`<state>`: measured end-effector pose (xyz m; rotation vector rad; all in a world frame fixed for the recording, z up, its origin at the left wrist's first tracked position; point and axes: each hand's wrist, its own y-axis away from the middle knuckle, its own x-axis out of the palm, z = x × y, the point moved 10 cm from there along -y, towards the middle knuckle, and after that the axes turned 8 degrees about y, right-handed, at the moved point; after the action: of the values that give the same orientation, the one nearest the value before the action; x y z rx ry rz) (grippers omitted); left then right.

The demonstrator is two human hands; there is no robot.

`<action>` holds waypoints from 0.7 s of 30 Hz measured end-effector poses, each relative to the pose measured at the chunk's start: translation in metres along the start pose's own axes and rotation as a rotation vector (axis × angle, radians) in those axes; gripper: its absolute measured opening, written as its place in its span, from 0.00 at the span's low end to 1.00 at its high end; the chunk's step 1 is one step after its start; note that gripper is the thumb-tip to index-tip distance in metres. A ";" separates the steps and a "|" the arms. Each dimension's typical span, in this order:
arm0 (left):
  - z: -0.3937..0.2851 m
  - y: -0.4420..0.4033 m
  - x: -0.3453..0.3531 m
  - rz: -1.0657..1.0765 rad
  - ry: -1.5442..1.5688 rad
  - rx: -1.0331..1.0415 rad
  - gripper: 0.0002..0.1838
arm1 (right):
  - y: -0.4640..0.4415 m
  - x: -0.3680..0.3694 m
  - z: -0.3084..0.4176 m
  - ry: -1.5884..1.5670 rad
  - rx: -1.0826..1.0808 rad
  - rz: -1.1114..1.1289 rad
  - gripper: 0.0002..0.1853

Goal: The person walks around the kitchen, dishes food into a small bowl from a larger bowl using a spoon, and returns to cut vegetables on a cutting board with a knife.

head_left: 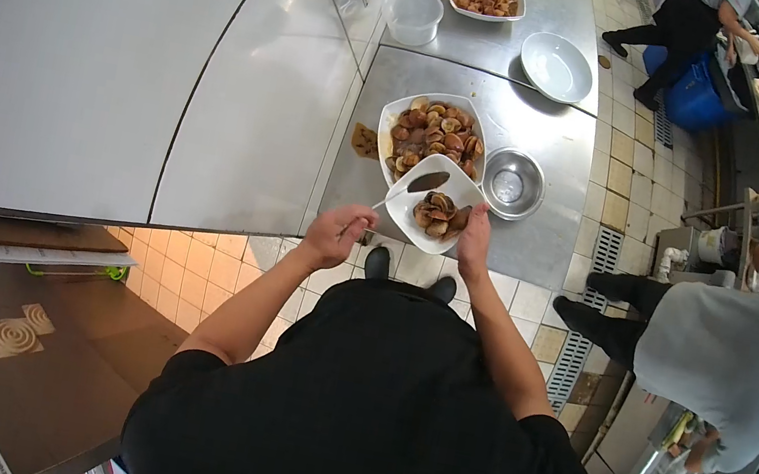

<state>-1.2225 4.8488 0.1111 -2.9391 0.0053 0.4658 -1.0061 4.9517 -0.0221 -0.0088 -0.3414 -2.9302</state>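
A tiled kitchen floor runs beside a metal worktop [549, 226], and the round view's dark edge cuts off the outer parts of the room. Around the large clam dish [386, 126], the landmark here, stand other vessels. The small white bowl [404, 213] overlaps its near rim, hiding part of its clams; the steel bowl [514, 185] is just to its right. Beyond it are the clear plastic tub [413, 18], the stew dish [449, 4] and the pale round bowl [557, 67]. That makes four white or pale vessels, one steel bowl and one tub. Both the large dish and the small bowl hold clams, too overlapped to count.

The left hand [335, 234] is closed around the handle of the one spoon [428, 182], whose dark-looking head is over the small white bowl; whether it touches the clams is hard to tell. The right hand [474, 238] is clamped on that bowl's right rim, its underside fingers hidden. Two other people, one in grey [721, 343] and one farther off in dark trousers [686, 22], are right of the dish, both partly cut off or obscured.
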 end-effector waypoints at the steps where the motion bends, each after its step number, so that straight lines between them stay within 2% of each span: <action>1: 0.000 -0.001 -0.006 -0.060 0.060 -0.006 0.11 | 0.002 0.000 0.005 -0.039 -0.021 -0.004 0.36; 4: 0.006 -0.014 -0.033 -0.307 0.289 -0.066 0.12 | 0.006 -0.009 0.004 -0.050 -0.004 -0.050 0.37; 8: 0.024 -0.044 -0.044 -0.353 -0.030 -0.192 0.11 | 0.011 -0.017 0.008 -0.088 -0.005 -0.051 0.38; 11: 0.008 -0.068 -0.025 -0.262 -0.553 -0.060 0.10 | 0.019 -0.029 0.004 -0.125 0.054 -0.131 0.37; 14: 0.012 -0.078 -0.002 -0.079 -0.693 -0.242 0.11 | 0.026 -0.046 -0.007 -0.071 0.062 -0.162 0.37; 17: 0.022 -0.077 0.007 -0.058 -0.777 -0.288 0.11 | 0.036 -0.055 0.004 -0.040 0.031 -0.129 0.36; 20: 0.096 -0.053 -0.013 -0.329 0.067 -0.574 0.12 | 0.039 -0.065 -0.003 0.014 0.034 -0.170 0.35; 21: 0.118 -0.048 -0.008 -0.368 0.247 -0.577 0.13 | 0.040 -0.066 -0.003 0.033 0.035 -0.172 0.35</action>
<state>-1.2646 4.9154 0.0105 -3.4083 -0.7409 0.0441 -0.9337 4.9257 -0.0174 0.0784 -0.4078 -3.0895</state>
